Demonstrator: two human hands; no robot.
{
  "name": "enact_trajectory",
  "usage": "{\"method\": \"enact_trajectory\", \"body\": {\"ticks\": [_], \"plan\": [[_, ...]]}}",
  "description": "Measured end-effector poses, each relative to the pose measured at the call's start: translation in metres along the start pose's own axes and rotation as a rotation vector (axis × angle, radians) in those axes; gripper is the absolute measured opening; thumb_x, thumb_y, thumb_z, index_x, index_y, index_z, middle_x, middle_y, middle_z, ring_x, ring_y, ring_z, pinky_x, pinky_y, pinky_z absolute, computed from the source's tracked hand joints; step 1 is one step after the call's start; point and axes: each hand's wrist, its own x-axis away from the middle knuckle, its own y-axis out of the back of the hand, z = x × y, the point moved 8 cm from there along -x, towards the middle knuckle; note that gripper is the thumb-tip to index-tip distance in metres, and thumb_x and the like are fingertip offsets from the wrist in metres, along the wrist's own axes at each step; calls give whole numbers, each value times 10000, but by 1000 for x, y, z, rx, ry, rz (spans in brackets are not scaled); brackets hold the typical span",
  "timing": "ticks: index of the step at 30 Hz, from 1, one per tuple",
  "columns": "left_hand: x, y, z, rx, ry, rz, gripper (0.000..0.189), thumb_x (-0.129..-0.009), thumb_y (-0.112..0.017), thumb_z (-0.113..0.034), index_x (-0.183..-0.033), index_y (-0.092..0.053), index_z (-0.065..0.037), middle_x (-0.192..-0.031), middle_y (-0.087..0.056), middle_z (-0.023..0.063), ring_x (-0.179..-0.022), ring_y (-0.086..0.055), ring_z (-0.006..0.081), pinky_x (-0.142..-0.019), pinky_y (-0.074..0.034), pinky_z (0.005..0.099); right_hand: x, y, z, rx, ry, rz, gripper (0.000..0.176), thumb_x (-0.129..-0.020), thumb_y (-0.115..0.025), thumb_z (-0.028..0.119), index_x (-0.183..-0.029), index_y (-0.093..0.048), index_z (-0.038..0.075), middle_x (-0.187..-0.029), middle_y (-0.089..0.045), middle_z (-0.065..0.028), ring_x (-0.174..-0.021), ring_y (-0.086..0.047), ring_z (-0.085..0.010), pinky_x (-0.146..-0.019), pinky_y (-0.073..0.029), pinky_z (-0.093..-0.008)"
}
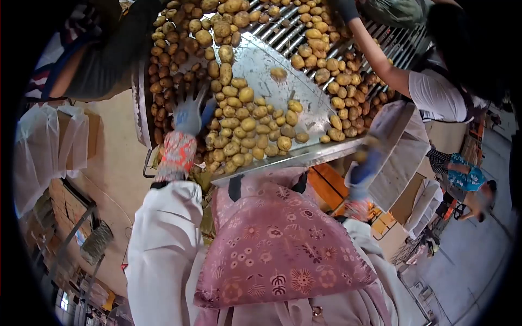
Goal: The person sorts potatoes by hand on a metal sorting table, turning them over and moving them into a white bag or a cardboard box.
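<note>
My left hand [188,114], in a grey and blue work glove, lies with fingers spread on the potatoes [239,122] at the left of the metal sorting table [310,103]. Darker reddish-brown potatoes [159,87] are heaped beyond and left of it. My right hand [365,171], in a blue glove, is smeared by motion below the table's front right edge. A yellowish potato [360,156] shows at its fingers, and the hand appears closed on it. A single potato [278,74] sits apart on the bare metal.
Metal rollers [283,32] carrying more potatoes lie beyond the table. A co-worker's arm [380,60] reaches over them at right; another person's sleeve [100,70] is at left. A white-lined chute [391,157] stands at right, near an orange crate [328,185]. White-lined boxes [65,141] stand at left.
</note>
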Motion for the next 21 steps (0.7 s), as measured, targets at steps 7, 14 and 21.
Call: {"method": "enact_trajectory", "body": {"ticks": [7, 14, 21], "plan": [[63, 37, -82, 88, -184, 39, 380, -967, -532, -289, -1307, -603, -136, -1399, -549, 141, -1278, -520, 329, -1132, -267, 568, 37, 68, -233, -285, -544, -603, 407, -1066, -480, 293, -1371, -506, 24, -1225, -591, -39, -935, -567, -104, -810, -488, -233], [147, -23, -88, 128, -84, 125, 511, -847, -657, -483, -1284, -646, -218, -1414, -522, 121, -1415, -333, 398, -1147, -137, 674, 21, -175, 159, -440, 335, 641, 559, -895, -661, 229, -1420, -494, 137, -1251, -619, -213, -1041, -651, -353, -895, -528, -429], [209, 7, -28, 126, 135, 47, 510, -827, -710, -421, -1254, -637, -152, -1333, -555, 142, -1329, -431, 393, -1158, -199, 606, 70, -276, 198, 110, 365, 1151, 716, -849, -631, 604, -1349, -545, 99, -1242, -611, -250, -1038, -649, -391, -854, -513, -500]]}}
